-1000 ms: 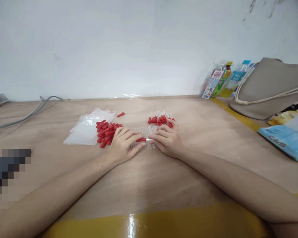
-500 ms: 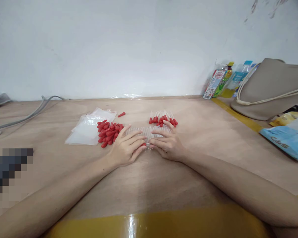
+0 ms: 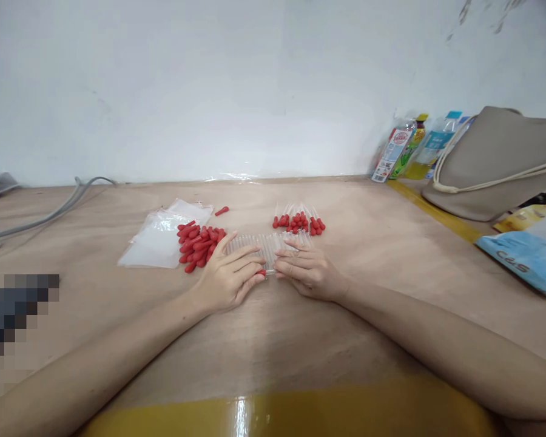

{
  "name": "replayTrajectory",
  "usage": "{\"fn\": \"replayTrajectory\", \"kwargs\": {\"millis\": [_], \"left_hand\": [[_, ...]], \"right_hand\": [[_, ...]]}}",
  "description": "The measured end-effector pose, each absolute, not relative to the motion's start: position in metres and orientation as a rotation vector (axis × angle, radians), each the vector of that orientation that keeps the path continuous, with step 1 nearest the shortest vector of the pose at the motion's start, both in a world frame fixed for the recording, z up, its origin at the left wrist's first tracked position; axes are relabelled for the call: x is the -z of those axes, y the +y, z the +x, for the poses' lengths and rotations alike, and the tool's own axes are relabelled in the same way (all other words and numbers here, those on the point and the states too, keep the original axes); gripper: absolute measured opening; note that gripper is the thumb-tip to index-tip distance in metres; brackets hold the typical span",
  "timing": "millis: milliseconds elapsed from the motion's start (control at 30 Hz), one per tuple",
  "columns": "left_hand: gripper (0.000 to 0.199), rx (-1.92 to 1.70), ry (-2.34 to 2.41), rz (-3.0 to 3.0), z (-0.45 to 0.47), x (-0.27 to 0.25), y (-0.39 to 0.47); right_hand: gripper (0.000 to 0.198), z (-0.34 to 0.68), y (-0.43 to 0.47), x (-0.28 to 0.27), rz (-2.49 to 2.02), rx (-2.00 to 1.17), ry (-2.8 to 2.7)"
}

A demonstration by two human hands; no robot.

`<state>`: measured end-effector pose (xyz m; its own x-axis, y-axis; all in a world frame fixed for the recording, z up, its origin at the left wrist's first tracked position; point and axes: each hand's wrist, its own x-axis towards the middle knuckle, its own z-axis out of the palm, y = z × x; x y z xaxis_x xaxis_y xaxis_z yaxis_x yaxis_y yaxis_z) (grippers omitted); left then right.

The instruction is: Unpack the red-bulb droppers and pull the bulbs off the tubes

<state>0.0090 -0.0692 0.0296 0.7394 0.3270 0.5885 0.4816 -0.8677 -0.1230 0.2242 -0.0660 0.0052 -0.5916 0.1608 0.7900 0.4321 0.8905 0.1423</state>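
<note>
My left hand [image 3: 231,273] is closed, pinching a red rubber dropper bulb [image 3: 262,273] between thumb and fingertips. Facing it, my right hand [image 3: 313,268] is closed on a clear glass dropper tube [image 3: 271,271], held level with one end toward the bulb. Whether tube and bulb touch is too small to tell. Both hands rest over a row of clear glass tubes [image 3: 266,246] lying side by side. Beside my left hand lies a heap of red bulbs [image 3: 199,246]. Beyond my right hand is a group of droppers with red bulbs fitted [image 3: 300,221].
Clear plastic bags [image 3: 152,240] lie behind the bulb heap, with a single red bulb [image 3: 221,210] nearby. At right are drink bottles [image 3: 437,142], a grey bag [image 3: 500,161] and a blue packet [image 3: 523,261]. A grey cable [image 3: 50,212] runs along the left.
My hands have come slightly lower and nearer to me, with the bulb and tube still between them. My right index finger has come down from its raised position.
</note>
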Motion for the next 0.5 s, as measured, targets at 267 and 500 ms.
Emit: {"fn": "replayTrajectory", "kwargs": {"millis": [267, 500], "left_hand": [[0.014, 0.828, -0.602, -2.687, 0.006, -0.028, -0.070], [0.012, 0.962, -0.722, -2.603, -0.015, -0.021, -0.063]], "right_hand": [[0.015, 0.228, -0.068, -0.003, -0.374, 0.441, -2.192], [0.020, 0.245, -0.068, -0.007, -0.612, 0.458, -2.126]]}}
